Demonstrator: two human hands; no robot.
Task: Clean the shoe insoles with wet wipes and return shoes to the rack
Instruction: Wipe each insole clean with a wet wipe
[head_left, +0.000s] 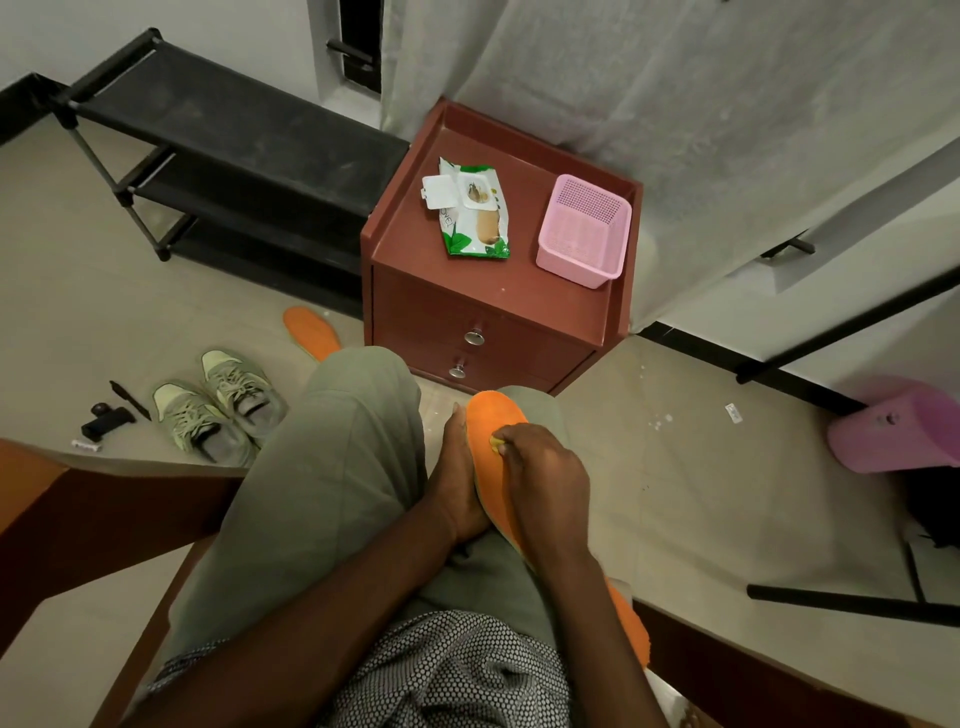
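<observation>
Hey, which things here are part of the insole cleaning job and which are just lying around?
Job: insole held by left hand; wipe in right hand; second insole; wipes pack; shoes; rack.

Lying about: pink basket, cabinet, pink bin, black tools.

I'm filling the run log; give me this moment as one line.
left hand holds insole | right hand rubs wipe on it | shoes on floor
</observation>
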